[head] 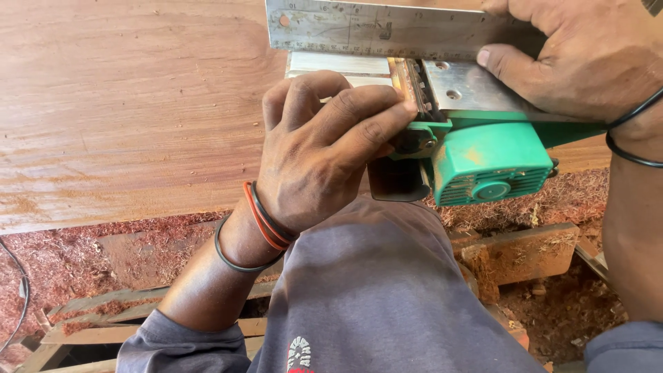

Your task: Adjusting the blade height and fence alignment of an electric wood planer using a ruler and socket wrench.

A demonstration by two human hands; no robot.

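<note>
On the upturned green planer [483, 155], propped against a wooden board [124, 110], the left hand [324, 152] presses its fingertips at the blade drum, gripping nothing. The right hand [587, 55] pins a steel ruler [373, 29] along the planer's metal sole. Red sawdust [62, 262] lies below.

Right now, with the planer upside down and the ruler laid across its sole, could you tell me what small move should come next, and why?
Probably a slight turn of the blade drum. The left hand has its fingertips at the drum end of the green planer, while the right hand presses the steel ruler flat on the metal sole. Easing the drum round would likely bring the blade edge up to the ruler.
</note>
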